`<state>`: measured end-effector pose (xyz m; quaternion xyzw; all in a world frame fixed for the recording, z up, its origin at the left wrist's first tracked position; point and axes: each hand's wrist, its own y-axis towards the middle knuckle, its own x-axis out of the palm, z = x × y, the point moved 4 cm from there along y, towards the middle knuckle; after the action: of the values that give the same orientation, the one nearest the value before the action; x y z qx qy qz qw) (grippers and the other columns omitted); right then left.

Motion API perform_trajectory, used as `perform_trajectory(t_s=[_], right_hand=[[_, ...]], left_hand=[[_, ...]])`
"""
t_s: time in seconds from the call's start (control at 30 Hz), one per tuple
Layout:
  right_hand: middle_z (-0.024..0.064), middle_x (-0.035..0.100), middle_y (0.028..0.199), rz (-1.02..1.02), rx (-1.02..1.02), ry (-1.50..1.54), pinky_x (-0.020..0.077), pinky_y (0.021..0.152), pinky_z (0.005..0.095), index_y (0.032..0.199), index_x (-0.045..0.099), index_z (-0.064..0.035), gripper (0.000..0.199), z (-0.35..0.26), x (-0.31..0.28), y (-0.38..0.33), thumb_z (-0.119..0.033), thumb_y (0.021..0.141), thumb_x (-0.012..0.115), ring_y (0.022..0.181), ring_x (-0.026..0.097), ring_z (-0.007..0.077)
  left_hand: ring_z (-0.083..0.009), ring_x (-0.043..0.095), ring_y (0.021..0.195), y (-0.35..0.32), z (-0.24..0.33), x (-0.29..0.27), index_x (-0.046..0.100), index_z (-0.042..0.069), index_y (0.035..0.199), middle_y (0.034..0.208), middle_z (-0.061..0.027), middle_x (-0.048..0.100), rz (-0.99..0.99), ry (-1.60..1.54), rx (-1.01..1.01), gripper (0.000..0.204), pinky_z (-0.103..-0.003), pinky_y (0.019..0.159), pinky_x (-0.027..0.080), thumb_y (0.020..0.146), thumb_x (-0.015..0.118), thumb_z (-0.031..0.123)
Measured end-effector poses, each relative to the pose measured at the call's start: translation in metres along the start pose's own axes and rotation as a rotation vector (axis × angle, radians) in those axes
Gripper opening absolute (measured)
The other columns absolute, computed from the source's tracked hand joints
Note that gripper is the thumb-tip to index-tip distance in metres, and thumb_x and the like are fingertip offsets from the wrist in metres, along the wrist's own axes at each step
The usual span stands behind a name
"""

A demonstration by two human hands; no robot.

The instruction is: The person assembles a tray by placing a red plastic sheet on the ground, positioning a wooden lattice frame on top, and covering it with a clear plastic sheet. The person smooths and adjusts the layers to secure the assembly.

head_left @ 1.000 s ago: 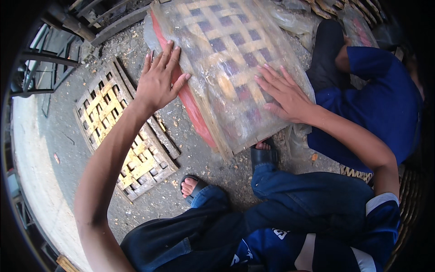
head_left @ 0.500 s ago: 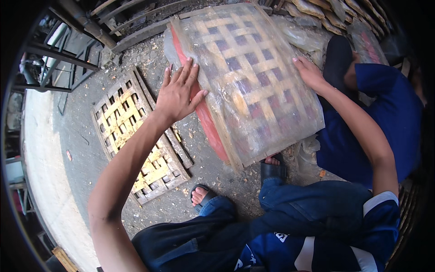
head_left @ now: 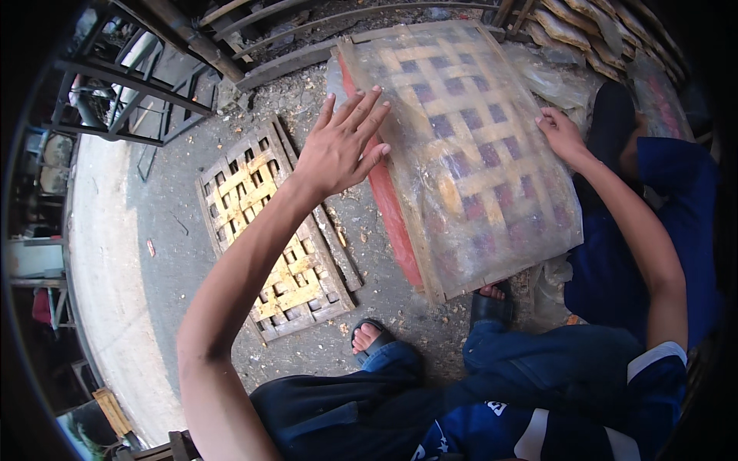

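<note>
— On gritty pavement: where's the plastic-wrapped woven panel [head_left: 469,154]?
— Leaning before the knees. Left hand [head_left: 338,150], fingers spread flat, at its red edge; right hand [head_left: 561,134], fingers curled, rests on top, gripping nothing.

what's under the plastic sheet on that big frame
Under the plastic sheet a woven lattice of pale strips shows, on a red-edged frame. What lies beneath the frame is hidden.
</note>
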<state>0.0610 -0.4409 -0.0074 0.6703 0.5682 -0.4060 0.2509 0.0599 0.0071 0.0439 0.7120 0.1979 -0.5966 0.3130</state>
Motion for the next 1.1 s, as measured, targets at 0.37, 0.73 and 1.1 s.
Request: perform_trajectory(t_s=[0.37,0.73,1.1], right_hand=[[0.0187,0.068,0.119,0.012,-0.112,0.045,0.0472,0.099,0.0393,0.131,0.059,-0.0022,0.046,0.02,0.004,0.008,-0.033,0.098,0.064,0.114,0.064,0.0292],[0.0183,0.064,0.125,-0.034,-0.11,0.027,0.0466,0.099,0.0384,0.138,0.055,-0.0054,0.051,0.032,0.004,0.018,-0.037,0.099,0.063,0.115,0.062,0.0277],[0.0174,0.066,0.122,-0.049,-0.142,0.012,0.0486,0.096,0.0367,0.137,0.054,-0.0055,0.046,0.038,0.008,0.02,-0.033,0.101,0.061,0.108,0.066,0.0272]], left_hand=[[-0.0327,0.06,0.125,-0.012,-0.139,-0.013,0.064,0.009,0.133,0.132,-0.0144,0.067,-0.148,0.261,-0.573,0.049,-0.058,0.115,0.032,0.103,0.047,0.044],[-0.0189,0.07,0.096,-0.041,-0.159,-0.001,0.074,0.01,0.116,0.103,-0.0048,0.075,-0.126,-0.933,-0.981,0.056,-0.037,0.09,0.053,0.104,0.048,0.058],[-0.0145,0.058,0.121,-0.041,-0.155,0.004,0.066,0.014,0.129,0.132,0.002,0.066,0.038,-1.395,-1.056,0.03,-0.039,0.103,0.043,0.106,0.052,0.026]])
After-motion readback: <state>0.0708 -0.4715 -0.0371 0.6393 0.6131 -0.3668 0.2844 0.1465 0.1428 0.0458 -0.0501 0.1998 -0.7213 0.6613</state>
